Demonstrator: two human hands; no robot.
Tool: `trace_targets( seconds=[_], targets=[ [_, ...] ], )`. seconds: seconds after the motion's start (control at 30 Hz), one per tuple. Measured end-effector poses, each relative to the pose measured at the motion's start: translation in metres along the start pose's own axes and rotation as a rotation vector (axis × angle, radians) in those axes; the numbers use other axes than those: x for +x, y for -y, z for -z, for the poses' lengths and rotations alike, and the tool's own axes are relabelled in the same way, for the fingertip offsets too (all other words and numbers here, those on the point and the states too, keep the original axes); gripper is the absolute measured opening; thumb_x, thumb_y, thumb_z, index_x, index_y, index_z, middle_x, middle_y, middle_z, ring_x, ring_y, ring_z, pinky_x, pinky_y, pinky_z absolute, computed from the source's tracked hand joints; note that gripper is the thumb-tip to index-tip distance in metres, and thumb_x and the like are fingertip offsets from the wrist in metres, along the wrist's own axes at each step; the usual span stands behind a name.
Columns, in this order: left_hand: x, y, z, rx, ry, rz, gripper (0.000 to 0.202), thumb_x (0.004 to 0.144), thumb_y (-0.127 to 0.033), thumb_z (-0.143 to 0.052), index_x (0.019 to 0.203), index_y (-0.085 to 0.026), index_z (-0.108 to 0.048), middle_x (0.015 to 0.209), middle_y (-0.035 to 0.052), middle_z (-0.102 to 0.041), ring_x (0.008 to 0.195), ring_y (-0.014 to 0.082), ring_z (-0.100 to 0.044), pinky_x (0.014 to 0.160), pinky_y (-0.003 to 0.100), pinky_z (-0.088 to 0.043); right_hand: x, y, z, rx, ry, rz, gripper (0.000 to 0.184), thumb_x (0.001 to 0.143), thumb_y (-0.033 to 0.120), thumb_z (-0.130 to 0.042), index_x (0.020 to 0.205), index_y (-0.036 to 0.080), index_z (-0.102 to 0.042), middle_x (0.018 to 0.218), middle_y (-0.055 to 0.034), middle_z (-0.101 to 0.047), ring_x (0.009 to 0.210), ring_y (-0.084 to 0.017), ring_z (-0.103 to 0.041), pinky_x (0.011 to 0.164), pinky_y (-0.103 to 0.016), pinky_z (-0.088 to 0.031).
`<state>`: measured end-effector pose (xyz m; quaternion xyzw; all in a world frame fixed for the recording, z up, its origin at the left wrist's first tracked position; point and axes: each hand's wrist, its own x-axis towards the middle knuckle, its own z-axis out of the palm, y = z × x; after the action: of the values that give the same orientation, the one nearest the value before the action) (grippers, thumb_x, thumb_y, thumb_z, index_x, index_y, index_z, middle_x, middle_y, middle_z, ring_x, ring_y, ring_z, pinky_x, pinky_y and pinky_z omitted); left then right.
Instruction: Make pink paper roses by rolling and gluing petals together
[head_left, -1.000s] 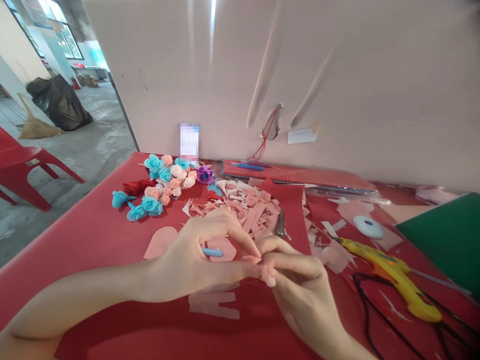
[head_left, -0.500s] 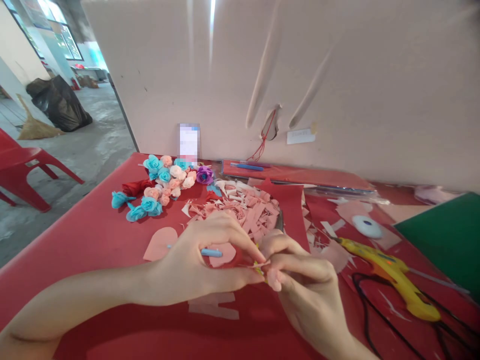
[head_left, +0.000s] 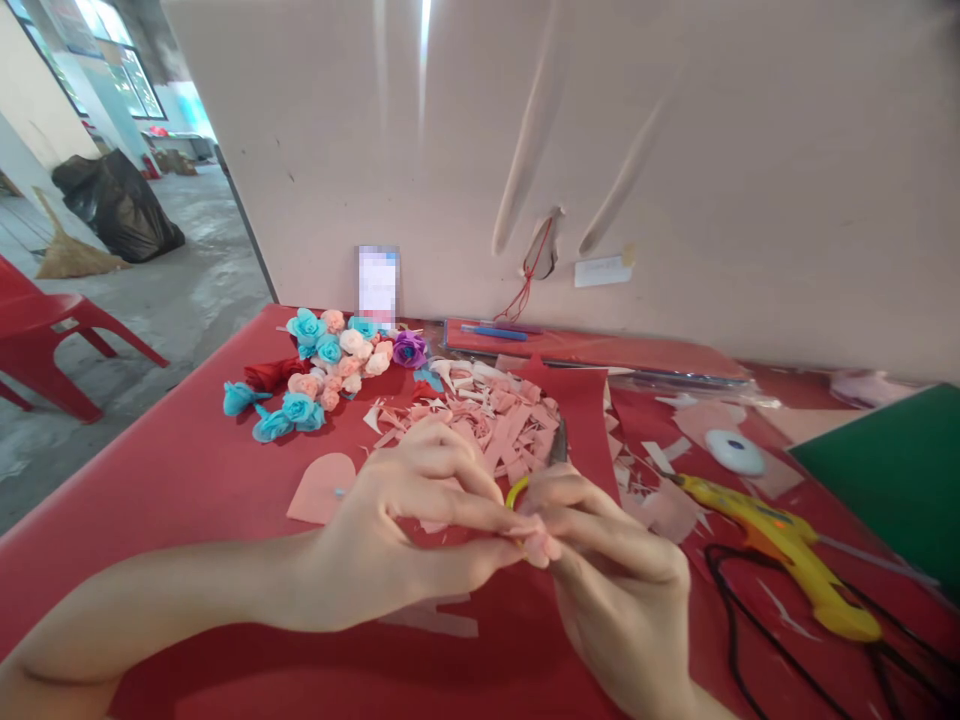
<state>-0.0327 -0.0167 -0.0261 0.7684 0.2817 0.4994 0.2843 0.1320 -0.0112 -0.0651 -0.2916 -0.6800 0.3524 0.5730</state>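
Between the fingertips of both hands is a small pink paper flower (head_left: 538, 545). My left hand (head_left: 420, 510) pinches its left side with thumb and forefinger. My right hand (head_left: 611, 560) grips it from the right, fingers curled. Behind the right fingers lie scissors with a yellow handle (head_left: 516, 491), partly covered by the hand. Beyond the hands spreads a heap of pink paper scraps (head_left: 517, 425). A pink petal-shaped paper piece (head_left: 319, 490) rests left of my left hand, and pale pink strips (head_left: 439, 617) lie below it on the red table (head_left: 225, 520).
Blue, pink, red and purple paper flowers (head_left: 330, 350) cluster at the back left, near a propped phone (head_left: 378, 285). On the right lie a yellow glue gun (head_left: 787, 555) with a black cord, a white oval device (head_left: 735, 453) and a green sheet (head_left: 892, 480).
Both hands have come closer together, and the left fingertips now press against the pink flower. More of the scissors shows behind the right hand. The light blue stick is now mostly hidden.
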Motion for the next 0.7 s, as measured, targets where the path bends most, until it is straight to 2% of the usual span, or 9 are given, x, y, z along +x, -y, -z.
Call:
trace_targets(
  seconds=[0.2, 0.53, 0.7],
  targets=[
    [0.0026, -0.0031, 0.0012, 0.044, 0.005, 0.012, 0.008, 0.074, -0.010, -0.063, 0.077, -0.007, -0.070, 0.062, 0.0038, -0.060, 0.062, 0.0105, -0.048, 0.064, 0.025, -0.046, 0.0035, 0.0013, -0.0015, -0.103, -0.026, 0.085, 0.015, 0.074, 0.011, -0.063, 0.074, 0.025, -0.068, 0.065, 0.0000, -0.060, 0.061, -0.015, -0.053, 0.055, -0.029, -0.044],
    [0.0023, 0.0021, 0.0015, 0.022, 0.018, 0.054, 0.010, 0.075, -0.008, -0.061, 0.080, -0.009, -0.069, 0.065, 0.0042, -0.063, 0.066, 0.0113, -0.051, 0.069, 0.026, -0.045, 0.0014, -0.0022, -0.0005, -0.124, -0.039, 0.072, 0.018, 0.073, 0.007, -0.062, 0.073, 0.024, -0.067, 0.066, -0.0003, -0.059, 0.063, -0.015, -0.051, 0.055, -0.029, -0.043],
    [0.0022, 0.0015, -0.0005, 0.046, -0.001, 0.050, 0.008, 0.075, -0.011, -0.062, 0.079, -0.011, -0.069, 0.062, 0.0014, -0.058, 0.065, 0.0109, -0.049, 0.067, 0.026, -0.045, 0.0027, -0.0016, -0.0006, -0.139, -0.053, 0.085, 0.020, 0.073, 0.006, -0.060, 0.073, 0.024, -0.067, 0.064, -0.0003, -0.059, 0.061, -0.015, -0.051, 0.053, -0.029, -0.042]
  ],
)
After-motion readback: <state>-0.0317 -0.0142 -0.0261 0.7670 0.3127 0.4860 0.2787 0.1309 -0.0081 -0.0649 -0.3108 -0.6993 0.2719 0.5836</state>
